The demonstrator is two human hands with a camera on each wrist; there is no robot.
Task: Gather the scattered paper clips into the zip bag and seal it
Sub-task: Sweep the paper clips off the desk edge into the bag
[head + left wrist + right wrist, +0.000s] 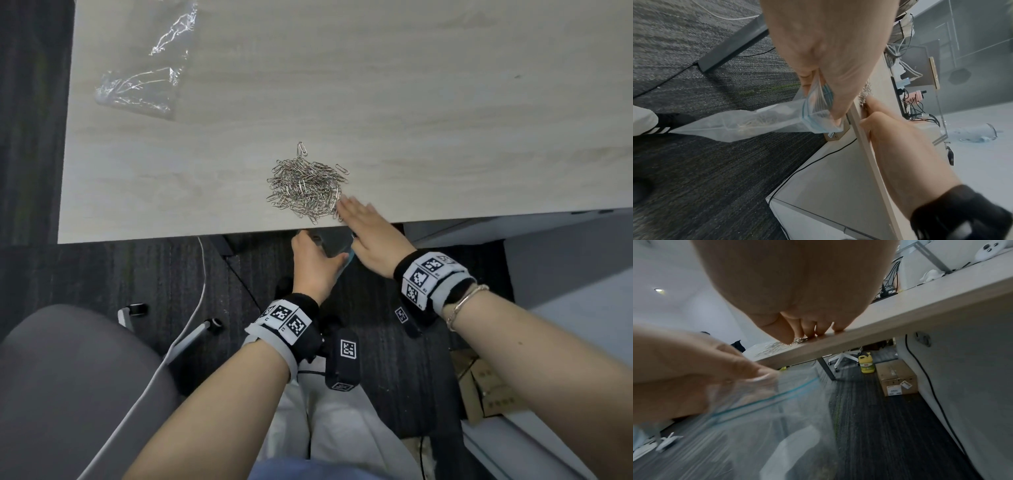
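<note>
The clips point(306, 186) lie in a loose heap on the table point(411, 102), close to its near edge, with a few strays at the heap's 12 and 2 o'clock. The right hand point(371, 236) lies flat at the heap's 4 o'clock, fingers straight and pressed together, their tips touching the nearest clips; the palm overhangs the table edge. In the right wrist view those fingers point(809, 328) rest on the tabletop at its edge, the clips point(774, 346) just past them.

The left hand point(313, 262) is below the edge, at the heap's 6 o'clock, pinching the bag point(334, 245) by its mouth. In the left wrist view the left hand point(830, 53) has thumb and fingers closed on the blue zip strip, and the bag point(748, 125) hangs down from it toward the carpet, with some clips already inside near its bottom. The mouth sits just under the table edge, beside the right hand point(898, 146).

A crumpled clear wrapper point(144, 72) lies at the table's 10 o'clock, well apart from the heap. A grey chair point(68, 394) stands at 8 o'clock on the floor.
</note>
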